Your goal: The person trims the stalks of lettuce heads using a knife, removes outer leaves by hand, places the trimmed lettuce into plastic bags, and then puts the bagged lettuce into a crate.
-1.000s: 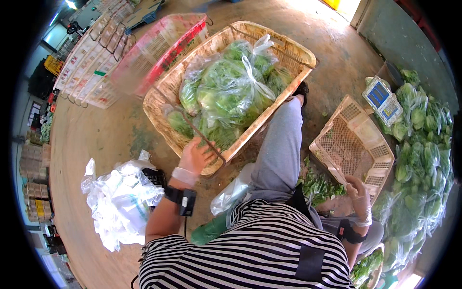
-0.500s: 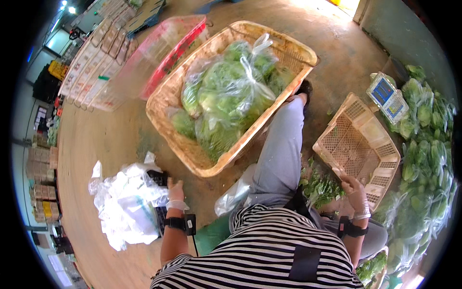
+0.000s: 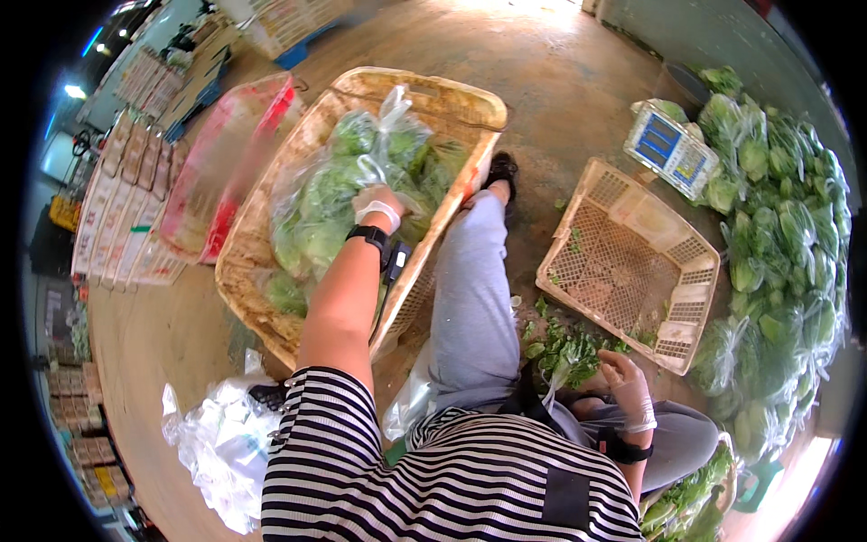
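My gloved left hand (image 3: pixel 383 204) is inside the big stained, cream-coloured crate (image 3: pixel 262 194). Its fingers are closed at the tied neck of a clear bag of leafy green vegetables (image 3: pixel 325 199); the fingertips are partly hidden. Another knotted bag top stands up just beyond it. My gloved right hand (image 3: pixel 627 392) hovers over my bent knee, fingers loosely curled and apart, with nothing in it. Close to that hand lies a heap of loose green leaves (image 3: pixel 569 359) on the floor.
A smaller plastic crate (image 3: pixel 610 257) stands right, with a digital scale (image 3: pixel 670 149) beyond it. Bagged greens (image 3: pixel 781 244) line the right wall. White plastic bags (image 3: pixel 226 443) lie at lower left. A pink-red crate (image 3: pixel 237 172) and stacked white crates (image 3: pixel 122 203) stand far left.
My left hand has moved from beside the white plastic bags up and right into the big crate, onto a bag of greens. My right hand has drawn back from the smaller crate. The view has shifted.
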`<state>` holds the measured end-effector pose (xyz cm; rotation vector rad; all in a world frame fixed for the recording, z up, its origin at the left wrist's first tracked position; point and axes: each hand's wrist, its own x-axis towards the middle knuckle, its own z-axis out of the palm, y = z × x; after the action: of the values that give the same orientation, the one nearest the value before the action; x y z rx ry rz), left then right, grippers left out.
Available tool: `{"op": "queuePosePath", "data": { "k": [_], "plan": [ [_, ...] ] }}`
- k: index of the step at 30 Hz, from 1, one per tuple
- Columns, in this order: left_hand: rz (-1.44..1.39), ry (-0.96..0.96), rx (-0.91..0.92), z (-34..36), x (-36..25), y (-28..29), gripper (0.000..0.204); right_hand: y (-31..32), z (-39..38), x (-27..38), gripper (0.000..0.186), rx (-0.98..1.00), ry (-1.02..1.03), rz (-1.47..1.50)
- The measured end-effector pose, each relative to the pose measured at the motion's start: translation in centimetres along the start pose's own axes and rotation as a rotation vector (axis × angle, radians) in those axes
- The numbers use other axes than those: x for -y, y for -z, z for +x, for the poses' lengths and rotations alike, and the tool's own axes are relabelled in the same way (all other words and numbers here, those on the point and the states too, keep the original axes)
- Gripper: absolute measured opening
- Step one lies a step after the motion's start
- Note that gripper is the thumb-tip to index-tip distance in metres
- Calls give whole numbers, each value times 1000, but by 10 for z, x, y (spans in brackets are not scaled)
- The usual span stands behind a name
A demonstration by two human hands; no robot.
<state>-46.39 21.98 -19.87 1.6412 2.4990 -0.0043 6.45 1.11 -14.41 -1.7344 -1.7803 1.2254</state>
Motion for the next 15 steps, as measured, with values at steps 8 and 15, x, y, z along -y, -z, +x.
{"op": "queuePosePath", "data": {
  "k": [8,15],
  "plan": [
    [-756,-121,126,2,82,28,19,-4,-3,-22,29,-52,-58,35],
    [-1454,278,111,-27,74,15,19,-5,-3,-15,30,125,-242,211]
  ]
}}
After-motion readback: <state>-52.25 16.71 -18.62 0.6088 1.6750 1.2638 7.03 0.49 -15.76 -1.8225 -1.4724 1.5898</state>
